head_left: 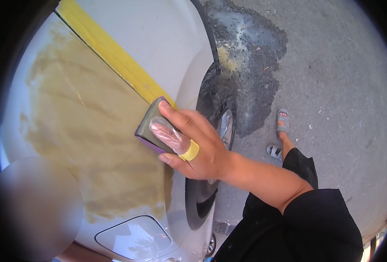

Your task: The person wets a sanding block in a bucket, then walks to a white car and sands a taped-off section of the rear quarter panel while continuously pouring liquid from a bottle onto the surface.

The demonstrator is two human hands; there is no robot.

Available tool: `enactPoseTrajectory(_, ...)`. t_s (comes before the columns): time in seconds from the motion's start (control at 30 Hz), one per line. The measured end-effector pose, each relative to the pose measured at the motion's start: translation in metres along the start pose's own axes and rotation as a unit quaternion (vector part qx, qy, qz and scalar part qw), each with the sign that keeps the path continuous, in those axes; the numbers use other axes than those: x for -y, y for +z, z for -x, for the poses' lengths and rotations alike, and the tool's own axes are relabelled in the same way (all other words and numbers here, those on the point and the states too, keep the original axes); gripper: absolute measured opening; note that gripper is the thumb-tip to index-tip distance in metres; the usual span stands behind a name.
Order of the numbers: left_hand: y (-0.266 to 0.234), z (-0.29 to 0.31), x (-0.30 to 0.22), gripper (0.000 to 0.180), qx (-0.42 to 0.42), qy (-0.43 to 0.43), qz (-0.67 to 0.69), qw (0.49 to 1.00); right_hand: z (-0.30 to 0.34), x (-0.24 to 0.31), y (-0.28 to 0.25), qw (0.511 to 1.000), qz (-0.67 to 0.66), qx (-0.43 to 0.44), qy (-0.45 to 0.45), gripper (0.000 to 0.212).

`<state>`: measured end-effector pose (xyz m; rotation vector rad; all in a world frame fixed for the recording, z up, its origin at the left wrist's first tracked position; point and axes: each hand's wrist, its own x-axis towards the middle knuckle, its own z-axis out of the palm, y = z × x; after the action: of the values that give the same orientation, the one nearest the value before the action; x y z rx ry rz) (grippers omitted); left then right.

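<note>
My right hand (204,144) grips a dark grey-green sanding block (146,120) with a purple abrasive sheet along its underside. One finger lies over the top, wrapped in clear plastic held by a yellow band (190,150); the other visible digits clasp the edges. The block rests on the pale car body (184,83), at the right border of a broad tan filler patch (93,144). Just above it ends a strip of yellow tape (114,56), running beside a panel gap. The sanding face is hidden. My left hand is out of sight.
Below the filler lies a fuel flap (134,238). The car's wheel (226,126) is right of my hand. Beyond it, a wet patch with whitish liquid (246,30) stains the asphalt. Sandaled feet (283,121) stand at right. A blurred round area (36,209) hides the lower left.
</note>
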<state>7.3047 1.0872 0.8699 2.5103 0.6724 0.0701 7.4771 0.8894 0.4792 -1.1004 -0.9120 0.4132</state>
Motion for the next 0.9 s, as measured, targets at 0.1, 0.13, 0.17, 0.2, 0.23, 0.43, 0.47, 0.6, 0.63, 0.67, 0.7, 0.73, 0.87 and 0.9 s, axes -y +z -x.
enactPoseTrajectory(0.1,0.0,0.001,0.003,0.098,-0.006,-0.004,-0.002,1.0,0.02,-0.001,-0.007,0.999,0.02,0.032,-0.021,0.062)
enactPoseTrajectory(0.13,0.002,0.004,0.001,0.098,-0.005,-0.004,-0.003,1.0,0.024,-0.003,-0.007,0.999,0.024,0.032,-0.022,0.061)
enactPoseTrajectory(0.17,0.002,0.005,0.0,0.098,-0.007,-0.004,-0.003,1.0,0.029,-0.005,-0.007,0.999,0.028,0.032,-0.022,0.061)
enactPoseTrajectory(0.2,0.0,0.005,0.0,0.098,-0.008,-0.005,-0.004,1.0,0.026,-0.002,-0.005,0.999,0.032,0.03,-0.021,0.061)
enactPoseTrajectory(0.23,0.001,0.005,0.001,0.098,-0.008,-0.004,-0.003,1.0,0.014,-0.001,0.0,1.0,0.026,0.013,-0.008,0.059)
enactPoseTrajectory(0.43,0.003,0.008,0.003,0.098,-0.012,-0.007,-0.006,1.0,0.03,-0.004,-0.005,1.0,0.009,0.028,-0.006,0.059)
enactPoseTrajectory(0.47,0.003,0.008,0.002,0.098,-0.015,-0.007,-0.006,1.0,0.036,-0.004,-0.005,1.0,0.005,0.029,-0.003,0.06)
enactPoseTrajectory(0.6,0.003,0.005,0.002,0.098,-0.016,-0.002,-0.006,1.0,-0.02,-0.001,0.002,1.0,0.002,0.008,-0.017,0.06)
enactPoseTrajectory(0.63,0.003,0.004,0.004,0.098,-0.017,-0.002,-0.005,1.0,-0.024,0.001,0.002,1.0,-0.024,0.002,0.007,0.067)
enactPoseTrajectory(0.67,0.003,0.004,0.005,0.098,-0.019,-0.003,-0.005,1.0,-0.012,-0.002,0.0,1.0,-0.005,0.016,-0.007,0.069)
enactPoseTrajectory(0.7,0.002,0.005,0.005,0.098,-0.021,-0.007,-0.007,1.0,0.009,-0.007,-0.001,0.999,0.012,0.031,-0.024,0.071)
enactPoseTrajectory(0.73,0.001,0.006,0.003,0.098,-0.023,-0.007,-0.009,1.0,0.027,-0.011,-0.003,0.997,0.03,0.047,-0.044,0.073)
enactPoseTrajectory(0.87,0.005,0.003,0.002,0.098,-0.027,-0.009,-0.01,1.0,0.011,-0.008,0.004,0.999,0.038,0.007,-0.032,0.075)
enactPoseTrajectory(0.9,0.009,0.002,0.003,0.098,-0.027,-0.007,-0.009,1.0,-0.011,-0.003,0.004,0.999,0.028,-0.001,-0.028,0.077)
